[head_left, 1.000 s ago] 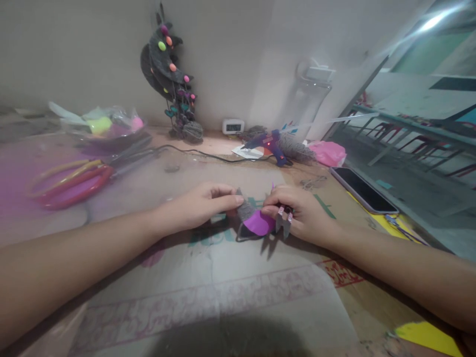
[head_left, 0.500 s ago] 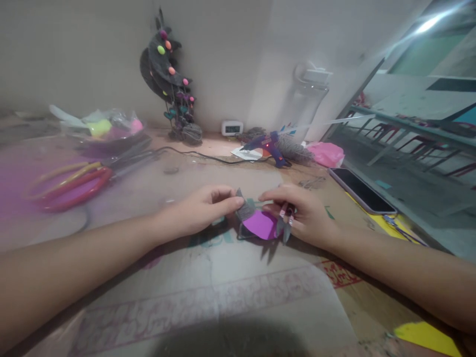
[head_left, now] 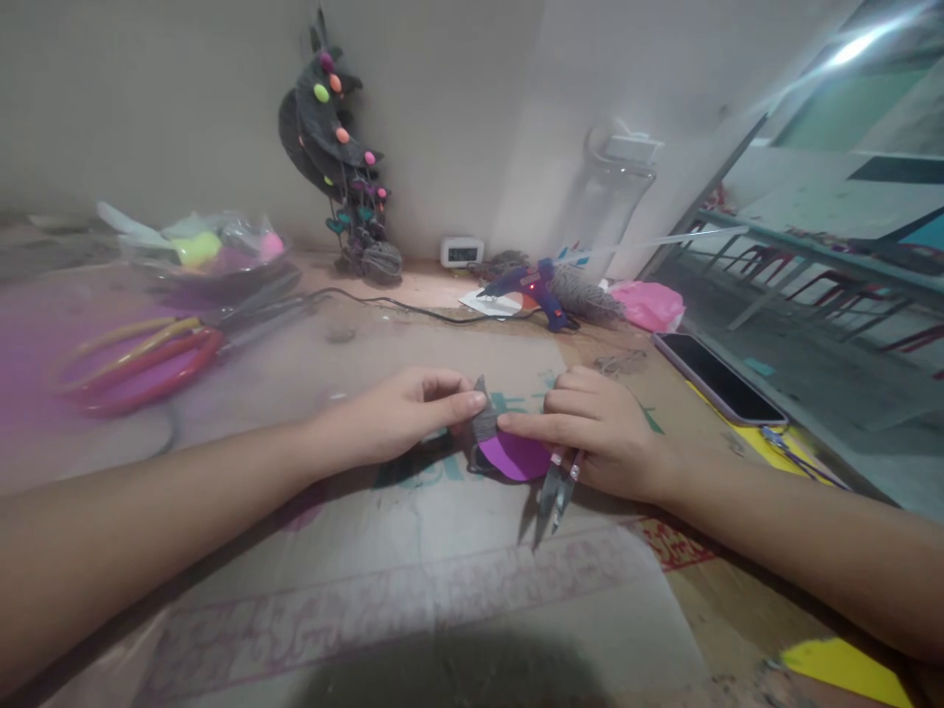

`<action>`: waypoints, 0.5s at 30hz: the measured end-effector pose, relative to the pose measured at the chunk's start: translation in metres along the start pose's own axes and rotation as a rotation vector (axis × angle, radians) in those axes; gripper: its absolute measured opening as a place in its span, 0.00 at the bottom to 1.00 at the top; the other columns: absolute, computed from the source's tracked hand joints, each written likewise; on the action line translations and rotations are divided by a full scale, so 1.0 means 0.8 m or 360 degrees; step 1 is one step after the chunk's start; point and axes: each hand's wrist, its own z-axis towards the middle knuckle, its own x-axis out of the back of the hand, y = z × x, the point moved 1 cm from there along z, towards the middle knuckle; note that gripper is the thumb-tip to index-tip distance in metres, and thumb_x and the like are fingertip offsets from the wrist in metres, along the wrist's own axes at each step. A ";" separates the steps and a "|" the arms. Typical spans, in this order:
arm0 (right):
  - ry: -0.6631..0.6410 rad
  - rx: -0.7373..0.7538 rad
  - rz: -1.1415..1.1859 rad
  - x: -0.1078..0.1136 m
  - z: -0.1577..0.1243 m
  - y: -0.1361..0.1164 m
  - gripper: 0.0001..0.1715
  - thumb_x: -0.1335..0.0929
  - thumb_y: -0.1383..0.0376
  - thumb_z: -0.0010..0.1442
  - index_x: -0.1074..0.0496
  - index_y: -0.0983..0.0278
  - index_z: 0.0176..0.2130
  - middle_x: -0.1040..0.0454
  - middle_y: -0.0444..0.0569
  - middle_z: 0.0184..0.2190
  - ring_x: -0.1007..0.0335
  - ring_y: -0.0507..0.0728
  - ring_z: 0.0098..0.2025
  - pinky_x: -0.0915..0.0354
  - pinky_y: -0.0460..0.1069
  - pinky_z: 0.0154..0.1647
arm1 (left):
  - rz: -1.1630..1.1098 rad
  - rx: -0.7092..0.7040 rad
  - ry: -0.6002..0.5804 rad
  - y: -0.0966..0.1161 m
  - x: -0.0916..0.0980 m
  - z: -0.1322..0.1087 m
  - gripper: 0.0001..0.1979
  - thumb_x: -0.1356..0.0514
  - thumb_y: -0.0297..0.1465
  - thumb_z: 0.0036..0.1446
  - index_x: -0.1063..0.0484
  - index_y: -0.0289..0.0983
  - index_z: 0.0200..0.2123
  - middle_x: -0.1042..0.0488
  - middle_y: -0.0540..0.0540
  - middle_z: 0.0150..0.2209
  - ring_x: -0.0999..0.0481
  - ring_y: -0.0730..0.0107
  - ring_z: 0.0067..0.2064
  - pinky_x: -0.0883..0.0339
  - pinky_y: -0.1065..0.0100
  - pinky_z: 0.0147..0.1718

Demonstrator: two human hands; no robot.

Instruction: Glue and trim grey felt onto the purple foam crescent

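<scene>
Between the thumb and fingers of my left hand (head_left: pixel 432 408) is the tip of a curved purple piece (head_left: pixel 516 458), its end covered by grey yarn (head_left: pixel 485 413). My right hand (head_left: pixel 609 433) stretches its index finger onto the edge of the wrapped yarn. Tucked under that hand's curled fingers are small thread snips (head_left: pixel 559 492), blades pointing down toward the table. The fingers hide the snips' handle and part of the purple piece.
Large scissors (head_left: pixel 162 364) with red and yellow handles lie left. A glue gun (head_left: pixel 535 288) with a lit red light stands at the back, its cord running left. A phone (head_left: pixel 719 379) rests at the right edge. A decorated grey crescent (head_left: pixel 324 128) leans on the wall.
My right index finger has reached left onto the yarn, and its other fingers have curled. The snips have swung so their blades show more and point downward. My left hand keeps its pinch.
</scene>
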 end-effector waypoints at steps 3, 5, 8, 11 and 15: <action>-0.0071 0.0124 -0.0112 0.007 0.000 -0.001 0.17 0.41 0.69 0.67 0.29 0.66 0.51 0.36 0.43 0.21 0.47 0.54 0.26 0.51 0.50 0.29 | -0.0100 0.0036 -0.0065 0.002 0.001 0.000 0.19 0.45 0.44 0.61 0.33 0.36 0.26 0.31 0.52 0.25 0.36 0.74 0.27 0.44 0.70 0.28; -0.0074 0.0189 -0.0160 0.010 0.001 -0.002 0.17 0.41 0.69 0.68 0.30 0.66 0.52 0.35 0.43 0.21 0.46 0.54 0.26 0.51 0.50 0.29 | -0.0152 0.0057 -0.0115 0.003 0.001 -0.001 0.18 0.45 0.44 0.61 0.33 0.36 0.26 0.31 0.51 0.25 0.35 0.74 0.27 0.44 0.70 0.29; -0.0066 0.0219 -0.0200 0.011 0.000 -0.002 0.17 0.42 0.68 0.68 0.31 0.66 0.52 0.34 0.43 0.21 0.46 0.53 0.26 0.51 0.51 0.29 | -0.0184 0.0085 -0.0139 0.004 0.002 -0.002 0.19 0.45 0.44 0.61 0.34 0.36 0.26 0.32 0.52 0.25 0.37 0.75 0.26 0.45 0.70 0.28; -0.0053 0.0165 -0.0192 0.005 0.000 -0.003 0.17 0.41 0.68 0.68 0.31 0.65 0.52 0.34 0.43 0.21 0.46 0.53 0.25 0.51 0.50 0.29 | -0.0137 0.0083 -0.0089 0.003 0.001 -0.002 0.19 0.45 0.45 0.61 0.34 0.36 0.26 0.33 0.52 0.25 0.39 0.75 0.25 0.47 0.70 0.26; -0.0008 -0.0228 0.0022 -0.005 0.002 -0.005 0.08 0.36 0.65 0.66 0.30 0.64 0.44 0.33 0.42 0.23 0.41 0.51 0.26 0.47 0.48 0.28 | -0.0021 0.0012 0.0065 0.004 -0.003 -0.002 0.19 0.46 0.45 0.62 0.35 0.37 0.26 0.33 0.53 0.24 0.39 0.75 0.25 0.47 0.71 0.25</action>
